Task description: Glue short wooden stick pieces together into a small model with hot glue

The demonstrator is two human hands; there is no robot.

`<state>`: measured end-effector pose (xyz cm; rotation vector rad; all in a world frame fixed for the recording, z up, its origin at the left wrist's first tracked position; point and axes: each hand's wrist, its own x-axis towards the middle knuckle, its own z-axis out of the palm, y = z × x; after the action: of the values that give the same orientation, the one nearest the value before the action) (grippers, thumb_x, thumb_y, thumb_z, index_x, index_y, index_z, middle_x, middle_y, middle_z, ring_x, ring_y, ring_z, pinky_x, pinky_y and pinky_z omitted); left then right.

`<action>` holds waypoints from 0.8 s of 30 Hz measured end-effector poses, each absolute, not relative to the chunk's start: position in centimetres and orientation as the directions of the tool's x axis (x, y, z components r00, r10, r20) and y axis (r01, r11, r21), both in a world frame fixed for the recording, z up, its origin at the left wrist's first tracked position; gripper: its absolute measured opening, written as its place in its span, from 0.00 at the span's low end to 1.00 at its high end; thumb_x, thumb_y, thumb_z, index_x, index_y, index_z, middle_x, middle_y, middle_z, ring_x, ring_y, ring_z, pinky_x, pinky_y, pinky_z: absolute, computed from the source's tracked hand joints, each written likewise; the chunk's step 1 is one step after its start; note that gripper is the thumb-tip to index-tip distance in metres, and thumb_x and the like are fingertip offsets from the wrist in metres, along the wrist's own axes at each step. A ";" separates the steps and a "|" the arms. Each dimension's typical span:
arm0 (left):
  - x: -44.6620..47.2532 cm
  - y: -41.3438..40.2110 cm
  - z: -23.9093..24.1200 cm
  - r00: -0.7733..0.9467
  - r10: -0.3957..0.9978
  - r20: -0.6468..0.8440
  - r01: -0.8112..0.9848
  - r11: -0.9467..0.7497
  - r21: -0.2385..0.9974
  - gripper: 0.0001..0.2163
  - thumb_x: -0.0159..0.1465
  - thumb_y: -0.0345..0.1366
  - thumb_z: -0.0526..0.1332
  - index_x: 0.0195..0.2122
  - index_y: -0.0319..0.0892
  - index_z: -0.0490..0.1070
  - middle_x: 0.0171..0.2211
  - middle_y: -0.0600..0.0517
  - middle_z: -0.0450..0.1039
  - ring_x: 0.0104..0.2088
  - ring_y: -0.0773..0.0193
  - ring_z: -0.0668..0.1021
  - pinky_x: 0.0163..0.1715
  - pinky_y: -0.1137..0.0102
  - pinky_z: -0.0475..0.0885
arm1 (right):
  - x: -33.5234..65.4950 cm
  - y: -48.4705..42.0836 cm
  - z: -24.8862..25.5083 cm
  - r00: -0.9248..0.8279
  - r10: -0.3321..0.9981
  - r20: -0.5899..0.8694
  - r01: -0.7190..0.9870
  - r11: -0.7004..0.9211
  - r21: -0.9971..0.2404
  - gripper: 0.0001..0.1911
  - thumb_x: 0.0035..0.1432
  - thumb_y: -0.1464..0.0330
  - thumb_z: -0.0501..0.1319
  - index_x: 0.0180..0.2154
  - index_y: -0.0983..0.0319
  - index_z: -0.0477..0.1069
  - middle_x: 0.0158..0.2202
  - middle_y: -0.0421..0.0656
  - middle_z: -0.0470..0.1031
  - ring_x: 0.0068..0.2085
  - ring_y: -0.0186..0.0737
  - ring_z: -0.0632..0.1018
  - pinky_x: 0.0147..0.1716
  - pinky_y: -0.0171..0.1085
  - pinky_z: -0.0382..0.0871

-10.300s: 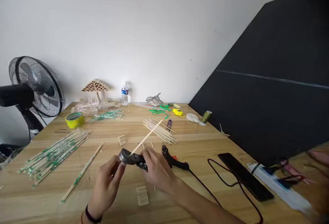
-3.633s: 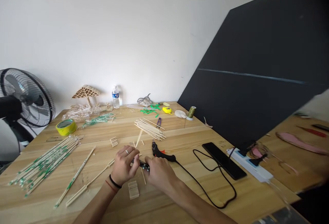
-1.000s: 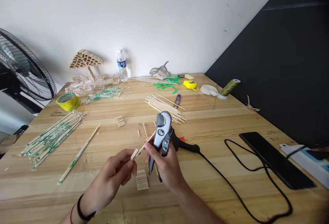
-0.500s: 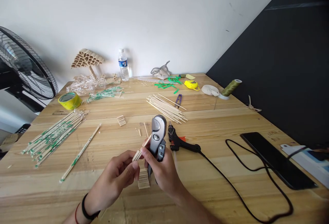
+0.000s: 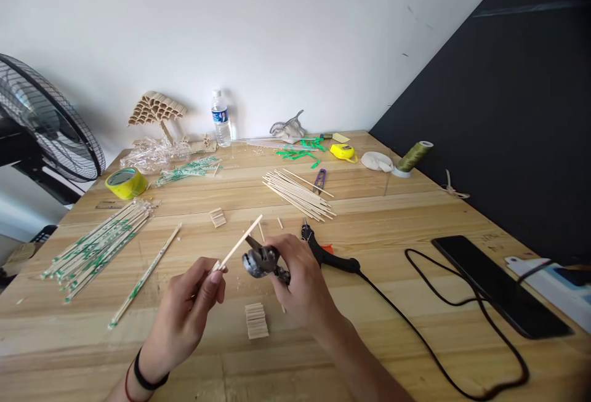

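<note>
Between thumb and fingers, my left hand (image 5: 191, 303) pinches a few thin wooden sticks; one long stick (image 5: 242, 241) juts up to the right, and shorter ends show at the fingertips. My right hand (image 5: 302, 282) is wrapped round a pair of metal cutting pliers (image 5: 261, 259), whose head points left, close beside the long stick. Whether the jaws touch the stick I cannot tell. Below the hands lies a small flat row of short cut sticks (image 5: 257, 321). A similar smaller row (image 5: 217, 217) lies farther back. Loose short pieces (image 5: 279, 223) lie beyond the pliers.
A pile of bare sticks (image 5: 300, 194) and purple snips (image 5: 319, 179) lie behind the hands. A black glue gun (image 5: 330, 257) with its cord is at right, near a phone (image 5: 498, 285). Wrapped sticks (image 5: 101, 245) and yellow tape (image 5: 125, 183) lie left; a bottle (image 5: 220, 120) stands behind.
My left hand has moved left with the sticks, away from my right hand. The pliers have turned from upright to pointing left. Another short piece now lies on the table beyond them.
</note>
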<state>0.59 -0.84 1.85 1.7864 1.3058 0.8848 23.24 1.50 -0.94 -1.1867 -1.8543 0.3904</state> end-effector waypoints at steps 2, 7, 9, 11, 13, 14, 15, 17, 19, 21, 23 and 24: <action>0.9 -1.1 2.1 0.269 0.951 0.153 0.470 -0.268 0.841 0.20 0.76 0.47 0.51 0.30 0.42 0.69 0.23 0.55 0.66 0.21 0.68 0.65 0.23 0.73 0.60 | 22.9 1.4 -1.1 -0.194 0.844 0.500 0.610 0.503 -0.612 0.25 0.48 0.83 0.59 0.47 0.58 0.70 0.44 0.48 0.77 0.47 0.53 0.76 0.51 0.49 0.68; 1.6 -1.5 2.2 0.327 0.902 0.281 0.487 -0.416 0.768 0.18 0.75 0.47 0.52 0.34 0.42 0.73 0.21 0.54 0.68 0.20 0.67 0.68 0.22 0.74 0.62 | 21.6 0.7 -1.3 -0.275 0.786 0.554 0.576 0.596 -0.560 0.31 0.46 0.84 0.59 0.52 0.58 0.69 0.49 0.49 0.77 0.50 0.54 0.76 0.52 0.51 0.69; 1.6 -1.4 2.1 0.327 0.894 0.306 0.491 -0.437 0.754 0.17 0.75 0.46 0.53 0.33 0.42 0.72 0.22 0.53 0.70 0.21 0.66 0.70 0.23 0.74 0.64 | 21.3 0.6 -1.4 -0.282 0.775 0.565 0.567 0.610 -0.554 0.32 0.46 0.84 0.58 0.53 0.58 0.69 0.49 0.49 0.77 0.50 0.53 0.76 0.53 0.52 0.68; 1.6 -1.4 1.9 0.326 0.893 0.311 0.491 -0.441 0.751 0.16 0.74 0.44 0.54 0.31 0.43 0.69 0.23 0.52 0.72 0.22 0.65 0.72 0.24 0.74 0.66 | 21.2 0.5 -1.5 -0.270 0.771 0.577 0.575 0.610 -0.545 0.32 0.47 0.85 0.58 0.54 0.58 0.68 0.49 0.50 0.77 0.50 0.53 0.76 0.53 0.52 0.68; 1.6 -1.4 1.8 0.326 0.888 0.323 0.493 -0.452 0.743 0.15 0.74 0.41 0.55 0.30 0.43 0.68 0.23 0.53 0.72 0.22 0.66 0.72 0.24 0.74 0.65 | 21.1 0.5 -1.6 -0.266 0.771 0.579 0.588 0.606 -0.536 0.32 0.46 0.85 0.57 0.53 0.58 0.68 0.49 0.50 0.77 0.50 0.54 0.76 0.53 0.52 0.69; 1.5 -1.4 1.8 0.325 0.886 0.330 0.497 -0.457 0.737 0.14 0.74 0.40 0.55 0.30 0.43 0.68 0.23 0.53 0.72 0.22 0.66 0.72 0.23 0.74 0.65 | 21.0 0.5 -1.6 -0.264 0.776 0.573 0.594 0.599 -0.537 0.31 0.46 0.85 0.57 0.52 0.58 0.69 0.48 0.49 0.77 0.49 0.54 0.76 0.52 0.52 0.69; 1.5 -1.4 1.7 0.325 0.885 0.334 0.501 -0.461 0.733 0.14 0.74 0.40 0.55 0.31 0.43 0.69 0.23 0.53 0.73 0.21 0.66 0.71 0.23 0.74 0.64 | 21.0 0.5 -1.6 -0.262 0.784 0.562 0.600 0.589 -0.541 0.30 0.45 0.86 0.57 0.50 0.59 0.69 0.47 0.49 0.77 0.48 0.53 0.76 0.50 0.51 0.70; 1.5 -1.4 1.7 0.325 0.884 0.335 0.501 -0.461 0.733 0.13 0.74 0.39 0.55 0.33 0.43 0.71 0.24 0.53 0.74 0.22 0.66 0.72 0.24 0.74 0.65 | 20.9 0.5 -1.7 -0.258 0.804 0.537 0.614 0.565 -0.551 0.28 0.44 0.86 0.57 0.45 0.59 0.70 0.44 0.48 0.77 0.46 0.52 0.76 0.47 0.48 0.71; 1.4 -1.3 1.7 0.326 0.891 0.316 0.495 -0.446 0.745 0.13 0.74 0.40 0.55 0.35 0.42 0.73 0.25 0.51 0.76 0.23 0.65 0.74 0.25 0.73 0.66 | 20.8 0.5 -1.8 -0.254 0.817 0.518 0.636 0.544 -0.547 0.25 0.44 0.86 0.57 0.42 0.59 0.70 0.41 0.48 0.76 0.43 0.51 0.76 0.44 0.46 0.72; 1.4 -1.4 1.7 0.317 0.903 0.288 0.498 -0.417 0.760 0.16 0.74 0.42 0.54 0.34 0.41 0.74 0.26 0.50 0.76 0.25 0.63 0.75 0.26 0.73 0.67 | 20.8 0.5 -2.0 -0.252 0.821 0.512 0.664 0.532 -0.526 0.23 0.44 0.87 0.58 0.40 0.59 0.71 0.39 0.47 0.75 0.41 0.50 0.75 0.42 0.45 0.71; 1.4 -1.4 1.8 0.304 0.915 0.265 0.503 -0.391 0.771 0.18 0.74 0.45 0.54 0.33 0.41 0.75 0.26 0.49 0.76 0.26 0.62 0.76 0.27 0.72 0.67 | 20.8 0.5 -2.1 -0.255 0.816 0.518 0.685 0.531 -0.499 0.21 0.45 0.86 0.60 0.39 0.59 0.71 0.38 0.47 0.75 0.40 0.50 0.75 0.41 0.43 0.70; 1.4 -1.5 1.8 0.298 0.919 0.257 0.507 -0.381 0.774 0.18 0.74 0.45 0.54 0.33 0.41 0.75 0.26 0.49 0.76 0.26 0.63 0.75 0.27 0.72 0.67 | 20.8 0.5 -2.2 -0.255 0.814 0.522 0.695 0.530 -0.486 0.20 0.45 0.85 0.61 0.38 0.59 0.71 0.37 0.46 0.75 0.39 0.50 0.76 0.40 0.43 0.69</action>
<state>1.37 -1.50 1.81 2.0038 1.2649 0.9459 20.84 0.51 -2.20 -1.2223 -2.0140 0.2003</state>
